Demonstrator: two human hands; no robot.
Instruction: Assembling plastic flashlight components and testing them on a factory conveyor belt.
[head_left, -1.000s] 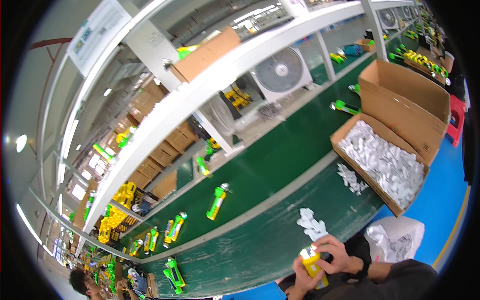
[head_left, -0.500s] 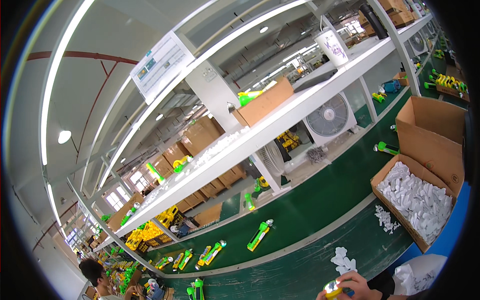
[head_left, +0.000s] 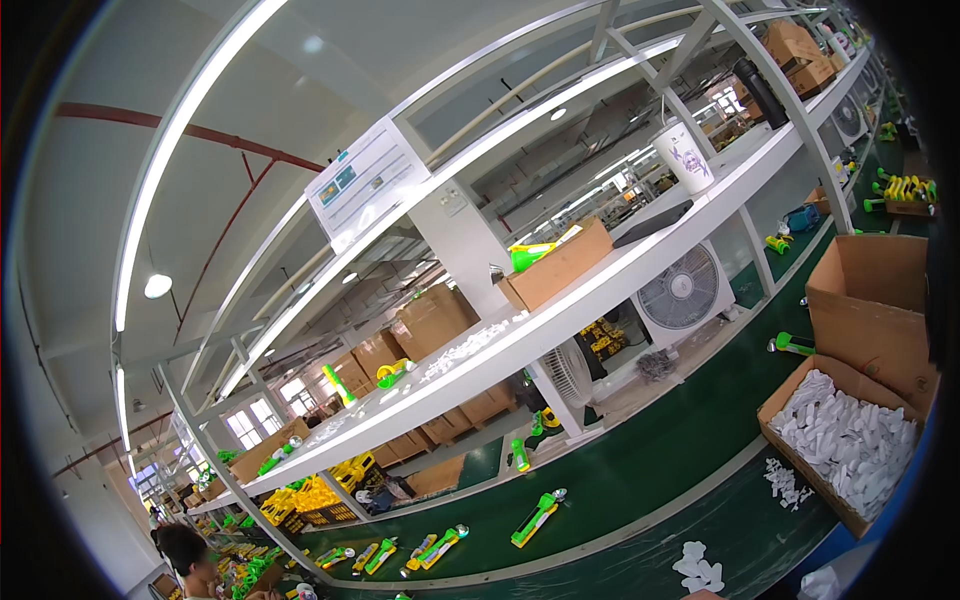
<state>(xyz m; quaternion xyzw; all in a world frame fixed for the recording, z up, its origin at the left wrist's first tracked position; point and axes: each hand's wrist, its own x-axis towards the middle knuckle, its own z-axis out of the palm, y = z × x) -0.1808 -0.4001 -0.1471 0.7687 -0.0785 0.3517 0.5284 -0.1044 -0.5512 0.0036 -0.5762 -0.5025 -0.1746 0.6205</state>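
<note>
Only a sliver of my right hand (head_left: 704, 595) shows at the lower edge; its fingers are cut off, so what it holds is hidden. My left hand is out of view. Just above that sliver, a small pile of white plastic pieces (head_left: 698, 567) lies on the dark green worktop (head_left: 620, 575). More small white pieces (head_left: 787, 484) lie beside an open cardboard box (head_left: 812, 492). Heaped inside this box are many white plastic pieces (head_left: 845, 430). On the green conveyor belt ahead, a green and yellow flashlight (head_left: 538, 518) lies tilted, with several similar ones (head_left: 437, 548) farther left.
A white shelf (head_left: 560, 312) crosses above the belt, bearing a small cardboard box (head_left: 560, 268), a white cup (head_left: 684, 158) and a black bottle (head_left: 760, 93). Behind the belt stands a fan (head_left: 680, 285). Another person (head_left: 185, 555) is at the lower left.
The view has tilted upward, so the scene sits lower. My hands and the round yellow part they were holding have dropped almost wholly out at the lower edge.
</note>
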